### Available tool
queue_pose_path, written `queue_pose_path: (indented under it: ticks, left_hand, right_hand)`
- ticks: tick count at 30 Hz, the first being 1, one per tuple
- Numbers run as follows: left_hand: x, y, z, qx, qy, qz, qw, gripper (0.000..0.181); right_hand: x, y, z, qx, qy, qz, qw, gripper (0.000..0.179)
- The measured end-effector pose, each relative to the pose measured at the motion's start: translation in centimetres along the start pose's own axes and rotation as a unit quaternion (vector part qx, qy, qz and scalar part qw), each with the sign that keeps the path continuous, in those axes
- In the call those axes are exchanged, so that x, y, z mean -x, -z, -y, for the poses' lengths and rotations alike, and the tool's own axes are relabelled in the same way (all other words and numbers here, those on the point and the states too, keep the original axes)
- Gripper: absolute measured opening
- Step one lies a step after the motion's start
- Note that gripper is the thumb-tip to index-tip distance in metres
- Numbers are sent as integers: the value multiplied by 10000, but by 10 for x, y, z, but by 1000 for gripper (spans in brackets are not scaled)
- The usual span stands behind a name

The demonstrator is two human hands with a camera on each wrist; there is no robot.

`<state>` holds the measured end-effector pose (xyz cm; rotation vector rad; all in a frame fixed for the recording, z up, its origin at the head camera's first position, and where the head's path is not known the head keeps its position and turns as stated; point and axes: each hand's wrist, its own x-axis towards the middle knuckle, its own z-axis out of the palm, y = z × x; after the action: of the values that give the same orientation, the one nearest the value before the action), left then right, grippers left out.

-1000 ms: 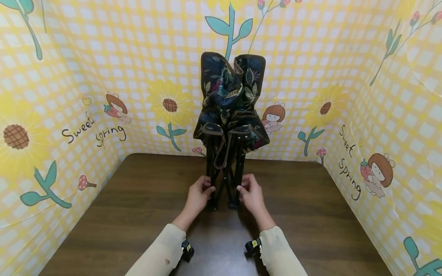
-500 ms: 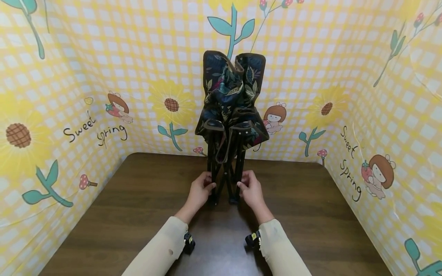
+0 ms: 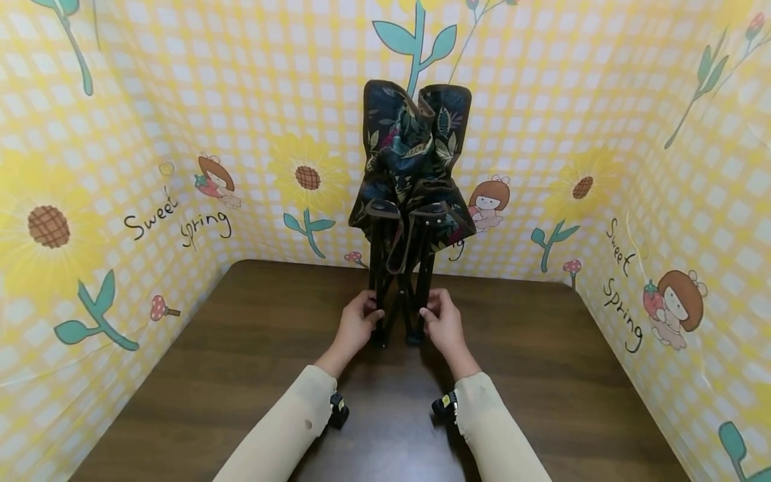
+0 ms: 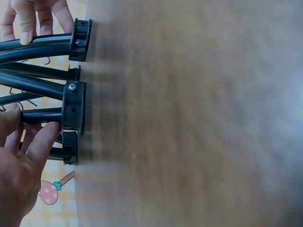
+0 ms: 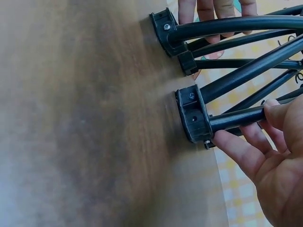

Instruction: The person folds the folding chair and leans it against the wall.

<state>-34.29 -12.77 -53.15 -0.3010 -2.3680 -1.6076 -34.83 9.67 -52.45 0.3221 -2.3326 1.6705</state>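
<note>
A small folding chair point(image 3: 409, 157) stands folded and upright near the back of the table, its dark floral fabric bunched between black metal tubes. My left hand point(image 3: 357, 325) pinches the front left leg low down, thumb on the near side. On the other side my right hand point(image 3: 444, 326) holds the front right leg at about the same height. Close up in the left wrist view, thumb and fingers wrap a black tube point(image 4: 42, 116) just above its plastic foot point(image 4: 73, 106). The right wrist view shows a similar grip beside another foot point(image 5: 194, 113). The fabric partly hides the upper frame.
The brown wooden table point(image 3: 253, 402) has rounded back corners. A yellow checked cloth point(image 3: 241, 120) with sunflowers and cartoon figures hangs behind and along both sides, close behind the chair's fabric.
Both hands and the chair have slid a little farther back on the table, with the same grip on the legs. The head view has turned slightly left.
</note>
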Motion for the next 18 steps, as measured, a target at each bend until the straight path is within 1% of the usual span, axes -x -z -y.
queue_pose_path:
  ticks: [2,7,11,15,18]
  left_hand:
    - [-2,0,0,5,-26,0,10000,34]
    - [-5,-2,2,-121,-35,110,9999,34]
    - [-11,-2,5,-211,-88,163,9996,37]
    - [-19,-1,5,-306,-73,131,9994,37]
    - [-21,-1,6,-349,-42,141,9993,36]
  right_hand:
    - [-3,0,-1,10,54,-33,10000,31]
    - [-5,0,-5,58,-22,-21,10000,31]
    - [-8,1,-5,51,-8,-5,10000,31]
    - [-15,0,-4,84,66,27,9999,32]
    - [-18,0,-6,154,46,18,9999,34]
